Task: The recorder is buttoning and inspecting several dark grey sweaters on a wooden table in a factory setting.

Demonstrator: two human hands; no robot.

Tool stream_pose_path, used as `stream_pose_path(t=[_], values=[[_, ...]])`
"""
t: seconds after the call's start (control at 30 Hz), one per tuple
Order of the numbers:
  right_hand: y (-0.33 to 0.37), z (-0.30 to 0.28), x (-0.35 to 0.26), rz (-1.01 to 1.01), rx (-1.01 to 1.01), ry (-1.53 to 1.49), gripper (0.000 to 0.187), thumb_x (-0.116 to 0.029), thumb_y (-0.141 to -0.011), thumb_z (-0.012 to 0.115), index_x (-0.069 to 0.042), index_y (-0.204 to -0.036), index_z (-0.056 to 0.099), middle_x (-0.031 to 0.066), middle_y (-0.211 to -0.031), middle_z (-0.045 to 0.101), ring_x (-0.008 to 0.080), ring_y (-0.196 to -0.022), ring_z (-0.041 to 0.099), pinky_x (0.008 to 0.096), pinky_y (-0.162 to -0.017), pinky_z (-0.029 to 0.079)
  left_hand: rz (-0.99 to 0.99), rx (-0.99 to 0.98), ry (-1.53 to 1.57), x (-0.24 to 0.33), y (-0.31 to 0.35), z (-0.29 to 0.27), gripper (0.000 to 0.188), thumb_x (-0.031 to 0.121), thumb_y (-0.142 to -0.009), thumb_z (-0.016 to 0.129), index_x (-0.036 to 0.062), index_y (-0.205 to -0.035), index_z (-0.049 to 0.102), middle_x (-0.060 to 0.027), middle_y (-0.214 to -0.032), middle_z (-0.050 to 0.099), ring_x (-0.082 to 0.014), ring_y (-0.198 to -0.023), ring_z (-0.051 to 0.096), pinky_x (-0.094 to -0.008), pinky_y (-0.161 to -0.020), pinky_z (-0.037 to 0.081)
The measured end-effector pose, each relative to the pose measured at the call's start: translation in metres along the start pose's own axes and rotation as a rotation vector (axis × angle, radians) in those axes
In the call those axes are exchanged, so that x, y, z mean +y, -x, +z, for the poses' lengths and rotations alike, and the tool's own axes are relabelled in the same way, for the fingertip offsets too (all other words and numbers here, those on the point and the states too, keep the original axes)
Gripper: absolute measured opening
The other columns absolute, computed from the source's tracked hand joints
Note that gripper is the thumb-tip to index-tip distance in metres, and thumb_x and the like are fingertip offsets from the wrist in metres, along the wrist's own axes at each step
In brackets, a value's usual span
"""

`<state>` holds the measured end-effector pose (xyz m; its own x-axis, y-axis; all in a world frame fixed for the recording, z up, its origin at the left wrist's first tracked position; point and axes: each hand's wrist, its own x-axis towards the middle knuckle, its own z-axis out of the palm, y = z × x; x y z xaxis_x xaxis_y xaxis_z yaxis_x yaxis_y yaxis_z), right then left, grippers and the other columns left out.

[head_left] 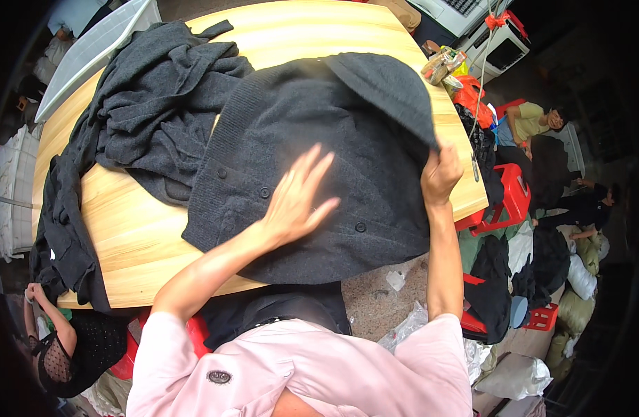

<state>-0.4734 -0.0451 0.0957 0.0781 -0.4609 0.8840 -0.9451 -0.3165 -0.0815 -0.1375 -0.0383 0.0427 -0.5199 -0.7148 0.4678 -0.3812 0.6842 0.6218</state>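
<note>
A dark grey knitted cardigan (292, 125) with a ribbed hem and several dark buttons lies spread over the near part of the wooden table (139, 250). Fingers apart, my left hand (298, 198) rests flat or hovers just over the middle of the cardigan; its fingers are slightly smeared. My right hand (442, 174) is closed on the cardigan's edge at the right, and the cloth there is lifted and folded over. The fingertips of the right hand are partly hidden. To the left of the cardigan is a heap of similar dark garments (159, 104), some hanging over the table's left edge.
A translucent plastic bin (100, 52) stands at the far left, a white crate (13, 187) below it. Small scissors (474, 167) lie at the right table edge, near red stools (507, 198). Other people sit at left and right. Bagged goods (577, 278) lie on the floor.
</note>
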Motion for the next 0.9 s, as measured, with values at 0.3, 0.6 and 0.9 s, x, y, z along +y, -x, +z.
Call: stream_pose_path(t=[0.3, 0.6, 0.9], values=[[0.049, -0.055, -0.03, -0.222, -0.355, -0.015, 0.035, 0.006, -0.086, 0.073, -0.003, -0.12, 0.073, 0.0076, -0.07, 0.053, 0.0276, -0.06, 0.061, 0.0421, -0.054, 0.049, 0.2, 0.326, -0.191, -0.062, -0.145, 0.073, 0.031, -0.004, -0.079, 0.067, 0.0128, -0.104, 0.069, -0.0047, -0.09, 0.071, -0.0284, -0.095, 0.071, -0.045, -0.084, 0.045], [0.065, -0.102, 0.062, -0.115, -0.315, 0.336, 0.039, 0.01, -0.092, 0.069, -0.005, -0.128, 0.077, 0.0146, -0.083, 0.069, 0.0338, -0.069, 0.07, 0.0484, -0.062, 0.052, 0.245, 0.663, -0.528, -0.073, -0.201, -0.096, 0.035, -0.003, -0.085, 0.071, 0.0107, -0.116, 0.076, -0.0134, -0.107, 0.072, -0.0347, -0.103, 0.067, -0.0451, -0.091, 0.048], [0.097, -0.083, 0.075, 0.29, -0.437, 0.482, 0.023, -0.009, -0.106, 0.069, -0.005, -0.127, 0.075, 0.0208, -0.109, 0.078, 0.0402, -0.097, 0.075, 0.0492, -0.08, 0.058, 0.301, 0.312, -0.363, -0.147, -0.109, -0.153, 0.045, -0.013, -0.071, 0.064, 0.0107, -0.109, 0.074, -0.0108, -0.109, 0.075, -0.0357, -0.102, 0.073, -0.0466, -0.086, 0.053]])
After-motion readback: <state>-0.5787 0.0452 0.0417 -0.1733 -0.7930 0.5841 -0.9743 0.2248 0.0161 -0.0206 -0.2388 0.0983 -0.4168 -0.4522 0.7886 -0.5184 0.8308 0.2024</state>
